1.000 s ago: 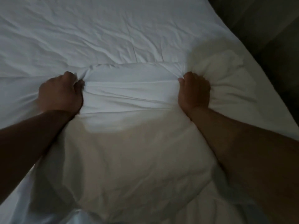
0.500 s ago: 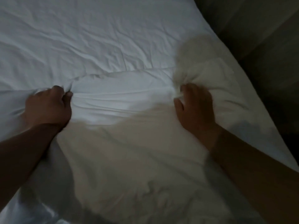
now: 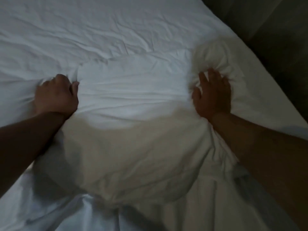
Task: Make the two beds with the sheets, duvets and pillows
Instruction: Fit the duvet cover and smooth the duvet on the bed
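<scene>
While the left grip (image 3: 56, 95) clenches a fold of the white pillow (image 3: 130, 144), the right grip (image 3: 211, 95) lies wide on it.
Left fingers (image 3: 60, 80) are curled tight into the cloth at the pillow's far left corner, thumb tucked against the bunched fabric; right fingers (image 3: 212, 74) are splayed and nearly straight, tips pressed into the puckered far right corner. The pillow lies puffed between both forearms on the creased white bed sheet (image 3: 116, 30), near its right edge, with loose cloth gathered at its near end.

Dim bedroom, bed (image 3: 250, 67) under rumpled white sheet (image 3: 103, 30), plump pillow (image 3: 133, 130) on top
</scene>
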A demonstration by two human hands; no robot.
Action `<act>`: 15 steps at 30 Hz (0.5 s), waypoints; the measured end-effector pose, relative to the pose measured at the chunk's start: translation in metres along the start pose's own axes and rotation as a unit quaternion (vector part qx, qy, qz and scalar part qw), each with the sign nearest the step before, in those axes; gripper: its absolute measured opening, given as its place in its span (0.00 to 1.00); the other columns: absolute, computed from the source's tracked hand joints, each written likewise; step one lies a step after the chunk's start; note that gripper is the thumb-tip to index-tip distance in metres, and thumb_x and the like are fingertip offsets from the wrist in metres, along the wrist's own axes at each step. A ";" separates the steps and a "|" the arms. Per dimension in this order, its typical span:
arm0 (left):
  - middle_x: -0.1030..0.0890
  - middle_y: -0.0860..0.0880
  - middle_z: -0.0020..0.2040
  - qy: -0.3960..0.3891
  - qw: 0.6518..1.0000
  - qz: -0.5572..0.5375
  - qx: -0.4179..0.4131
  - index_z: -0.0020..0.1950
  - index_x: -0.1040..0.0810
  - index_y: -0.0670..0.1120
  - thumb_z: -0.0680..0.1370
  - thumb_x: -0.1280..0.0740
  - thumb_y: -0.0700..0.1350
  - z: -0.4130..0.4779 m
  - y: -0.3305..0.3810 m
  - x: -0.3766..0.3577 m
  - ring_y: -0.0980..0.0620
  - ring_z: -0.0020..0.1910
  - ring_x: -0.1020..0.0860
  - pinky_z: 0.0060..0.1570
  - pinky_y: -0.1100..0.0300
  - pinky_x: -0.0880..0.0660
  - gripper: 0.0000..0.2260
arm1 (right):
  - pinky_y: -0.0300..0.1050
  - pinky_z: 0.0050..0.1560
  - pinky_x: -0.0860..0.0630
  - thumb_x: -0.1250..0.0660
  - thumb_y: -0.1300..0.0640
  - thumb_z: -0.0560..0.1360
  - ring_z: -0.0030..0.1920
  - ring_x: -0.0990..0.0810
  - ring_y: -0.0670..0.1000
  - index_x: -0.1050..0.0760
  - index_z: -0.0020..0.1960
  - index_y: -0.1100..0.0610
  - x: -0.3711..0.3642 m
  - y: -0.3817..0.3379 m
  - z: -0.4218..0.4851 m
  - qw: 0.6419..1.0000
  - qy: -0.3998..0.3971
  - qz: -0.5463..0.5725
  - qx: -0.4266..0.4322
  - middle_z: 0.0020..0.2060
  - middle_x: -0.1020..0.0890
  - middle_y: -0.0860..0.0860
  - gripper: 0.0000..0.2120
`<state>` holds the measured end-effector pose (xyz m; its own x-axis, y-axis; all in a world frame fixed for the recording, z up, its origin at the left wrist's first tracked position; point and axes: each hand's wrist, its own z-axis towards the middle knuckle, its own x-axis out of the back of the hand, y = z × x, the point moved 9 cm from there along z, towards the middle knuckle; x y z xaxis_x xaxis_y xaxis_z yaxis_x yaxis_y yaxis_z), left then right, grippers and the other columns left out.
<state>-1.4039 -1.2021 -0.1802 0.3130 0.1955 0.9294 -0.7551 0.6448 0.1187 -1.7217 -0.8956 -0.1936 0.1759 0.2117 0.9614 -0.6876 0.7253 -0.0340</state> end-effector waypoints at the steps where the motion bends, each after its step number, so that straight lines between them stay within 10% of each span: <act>1: 0.25 0.28 0.43 -0.004 1.000 0.001 0.006 0.46 0.30 0.35 0.79 0.45 0.52 -0.004 -0.004 -0.001 0.28 0.44 0.24 0.46 0.39 0.29 0.19 | 0.57 0.75 0.46 0.46 0.46 0.76 0.74 0.35 0.62 0.32 0.74 0.57 0.001 -0.002 -0.002 1.000 0.004 0.003 0.004 0.74 0.34 0.61 0.29; 6: 0.22 0.33 0.50 -0.097 0.954 -0.257 0.116 0.52 0.25 0.39 0.79 0.45 0.57 -0.049 -0.013 0.014 0.33 0.53 0.23 0.46 0.51 0.26 0.22 | 0.59 0.75 0.47 0.51 0.45 0.76 0.75 0.38 0.63 0.35 0.75 0.59 0.009 -0.002 -0.009 0.998 -0.065 -0.010 -0.007 0.75 0.36 0.63 0.32; 9: 0.29 0.45 0.72 -0.178 0.921 -0.339 0.077 0.70 0.28 0.50 0.77 0.41 0.63 -0.110 0.020 0.046 0.42 0.72 0.32 0.67 0.53 0.35 0.27 | 0.66 0.65 0.31 0.51 0.47 0.77 0.64 0.27 0.69 0.28 0.66 0.64 0.033 -0.019 -0.031 0.990 -0.126 0.035 0.044 0.64 0.26 0.68 0.28; 11: 0.41 0.55 0.77 -0.228 0.935 -0.271 0.013 0.77 0.38 0.57 0.71 0.44 0.71 -0.160 0.055 0.069 0.50 0.79 0.45 0.74 0.51 0.47 0.37 | 0.69 0.55 0.25 0.50 0.51 0.78 0.57 0.23 0.72 0.25 0.60 0.65 0.055 -0.037 -0.072 0.979 -0.138 0.073 0.128 0.57 0.23 0.70 0.24; 15: 0.48 0.45 0.81 -0.247 0.965 -0.011 -0.083 0.81 0.49 0.48 0.67 0.56 0.77 -0.213 0.091 0.060 0.46 0.80 0.51 0.75 0.42 0.52 0.50 | 0.61 0.74 0.42 0.52 0.38 0.79 0.74 0.35 0.61 0.35 0.76 0.56 0.082 -0.009 -0.172 0.970 -0.200 0.050 0.130 0.75 0.35 0.60 0.33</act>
<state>-1.3308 -0.9746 -0.1878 -0.0164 -0.1696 0.9854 -0.6358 0.7623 0.1206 -1.5792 -0.7720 -0.1611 -0.1515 -0.0360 0.9878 -0.8506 0.5138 -0.1118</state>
